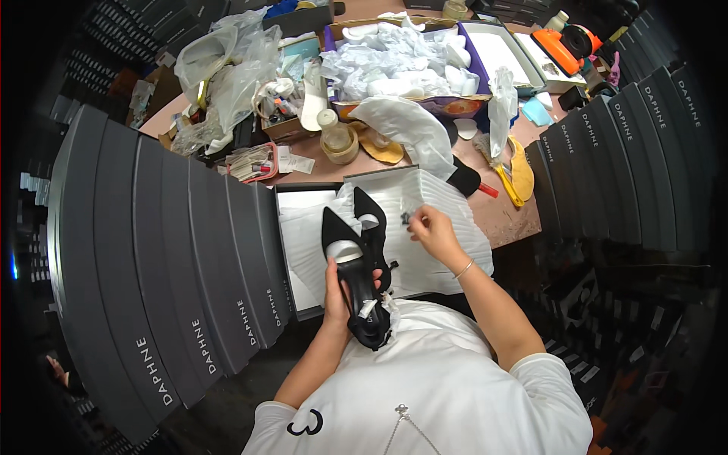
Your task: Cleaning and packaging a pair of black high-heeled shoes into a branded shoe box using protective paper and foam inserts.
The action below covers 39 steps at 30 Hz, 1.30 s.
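My left hand (337, 293) grips a pair of black pointed high-heel shoes (356, 258) by their heel ends, toes pointing away from me, above an open shoe box (292, 258) lined with white tissue paper. My right hand (431, 228) is raised over the white paper sheet (447, 208) to the right of the shoes, with its fingertips pinched on a small dark item (406, 218). The shoes have pale insoles and white stuffing at the heels.
Tall stacks of dark grey shoe boxes (174, 258) stand at my left and more (637, 144) at my right. The worktable (508, 216) behind holds crumpled white paper, plastic bags, a tape roll, yellow insoles and an orange tool.
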Each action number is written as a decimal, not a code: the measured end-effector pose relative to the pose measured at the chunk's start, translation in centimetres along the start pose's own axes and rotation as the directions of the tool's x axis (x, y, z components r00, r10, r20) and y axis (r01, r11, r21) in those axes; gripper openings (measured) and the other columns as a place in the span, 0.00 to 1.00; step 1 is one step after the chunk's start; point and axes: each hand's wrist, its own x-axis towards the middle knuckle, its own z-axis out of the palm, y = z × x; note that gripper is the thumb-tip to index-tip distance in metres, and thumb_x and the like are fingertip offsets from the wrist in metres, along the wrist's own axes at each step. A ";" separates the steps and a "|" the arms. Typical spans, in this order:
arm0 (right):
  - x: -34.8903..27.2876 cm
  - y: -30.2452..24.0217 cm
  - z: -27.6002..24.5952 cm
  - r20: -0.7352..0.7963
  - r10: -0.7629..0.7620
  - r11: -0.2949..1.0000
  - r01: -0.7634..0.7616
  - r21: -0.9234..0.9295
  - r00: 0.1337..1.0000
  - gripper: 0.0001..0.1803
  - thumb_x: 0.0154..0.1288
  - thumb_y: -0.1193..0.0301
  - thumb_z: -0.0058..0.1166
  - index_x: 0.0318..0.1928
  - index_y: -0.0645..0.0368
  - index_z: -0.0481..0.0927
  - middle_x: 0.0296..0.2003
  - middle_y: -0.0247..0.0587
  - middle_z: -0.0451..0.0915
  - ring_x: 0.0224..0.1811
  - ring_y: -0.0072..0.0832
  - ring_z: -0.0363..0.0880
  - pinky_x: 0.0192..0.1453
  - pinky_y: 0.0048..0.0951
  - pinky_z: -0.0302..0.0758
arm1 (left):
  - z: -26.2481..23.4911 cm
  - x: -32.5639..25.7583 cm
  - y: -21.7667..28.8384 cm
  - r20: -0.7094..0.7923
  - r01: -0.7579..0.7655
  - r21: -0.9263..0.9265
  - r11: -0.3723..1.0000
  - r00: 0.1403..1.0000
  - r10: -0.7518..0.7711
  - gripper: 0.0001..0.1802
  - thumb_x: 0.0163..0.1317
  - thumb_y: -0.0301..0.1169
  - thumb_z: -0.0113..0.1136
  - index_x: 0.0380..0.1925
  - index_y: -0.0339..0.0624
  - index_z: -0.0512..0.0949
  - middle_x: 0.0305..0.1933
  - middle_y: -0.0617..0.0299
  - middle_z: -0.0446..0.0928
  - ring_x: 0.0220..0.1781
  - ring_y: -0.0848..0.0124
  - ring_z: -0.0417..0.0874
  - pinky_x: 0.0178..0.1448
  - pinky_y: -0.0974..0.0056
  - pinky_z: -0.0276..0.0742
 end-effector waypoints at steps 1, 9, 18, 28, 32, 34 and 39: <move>0.7 -0.6 0.1 -0.039 -0.148 0.968 0.137 -0.208 0.988 0.10 0.62 0.71 0.59 0.40 0.64 0.76 0.40 0.49 0.79 0.35 0.36 0.82 0.40 0.31 0.80 | 0.3 0.1 0.0 -0.014 -0.006 0.019 1.000 1.000 0.006 0.44 0.62 0.70 0.37 0.48 0.36 0.75 0.38 0.46 0.82 0.33 0.64 0.85 0.36 0.65 0.84; -4.6 -8.1 0.0 0.270 -0.336 0.915 0.381 -0.133 0.902 0.38 0.56 0.67 0.67 0.66 0.55 0.65 0.63 0.53 0.63 0.59 0.43 0.72 0.53 0.36 0.78 | 1.9 0.9 1.0 0.026 -0.038 0.078 0.996 0.999 0.036 0.48 0.60 0.75 0.31 0.47 0.38 0.76 0.33 0.53 0.81 0.31 0.65 0.84 0.34 0.64 0.83; -3.1 -5.6 4.1 0.314 -0.442 0.845 0.508 -0.170 0.840 0.33 0.59 0.62 0.63 0.66 0.45 0.68 0.67 0.66 0.54 0.68 0.60 0.58 0.69 0.43 0.63 | 2.8 0.1 -2.6 0.077 -0.056 0.192 0.980 0.996 0.042 0.44 0.62 0.72 0.32 0.45 0.41 0.73 0.30 0.57 0.78 0.30 0.68 0.82 0.33 0.68 0.79; 2.2 -0.7 -6.0 -0.141 -0.277 0.941 0.239 -0.238 0.951 0.43 0.60 0.63 0.63 0.71 0.60 0.55 0.65 0.53 0.63 0.66 0.45 0.63 0.68 0.38 0.63 | 1.5 1.3 1.2 0.070 -0.044 0.011 0.999 0.997 0.043 0.46 0.61 0.71 0.38 0.53 0.36 0.73 0.33 0.52 0.79 0.30 0.64 0.83 0.29 0.66 0.81; 9.8 1.0 -8.8 -0.350 -0.503 0.831 0.330 -0.448 0.790 0.48 0.57 0.64 0.65 0.71 0.66 0.51 0.65 0.64 0.60 0.68 0.51 0.61 0.70 0.37 0.61 | 1.4 2.6 1.6 0.044 -0.035 0.148 0.988 0.999 0.029 0.47 0.62 0.71 0.37 0.53 0.33 0.72 0.33 0.52 0.79 0.30 0.64 0.83 0.34 0.65 0.81; 12.8 -0.6 -8.6 -0.325 -0.369 0.888 0.226 -0.401 0.871 0.34 0.56 0.66 0.62 0.63 0.60 0.66 0.58 0.59 0.69 0.62 0.53 0.66 0.63 0.44 0.66 | 2.6 2.6 1.6 0.072 -0.015 0.161 0.987 0.997 0.004 0.49 0.62 0.71 0.36 0.56 0.32 0.71 0.34 0.51 0.80 0.33 0.62 0.83 0.37 0.65 0.81; 12.1 -3.5 -1.2 0.061 -0.699 0.641 0.661 -0.390 0.713 0.14 0.53 0.75 0.57 0.43 0.57 0.80 0.36 0.46 0.75 0.41 0.46 0.74 0.47 0.41 0.72 | 2.3 3.3 1.4 0.278 -0.021 -0.125 0.992 0.959 0.055 0.52 0.60 0.71 0.40 0.64 0.32 0.61 0.49 0.45 0.75 0.40 0.58 0.78 0.42 0.62 0.77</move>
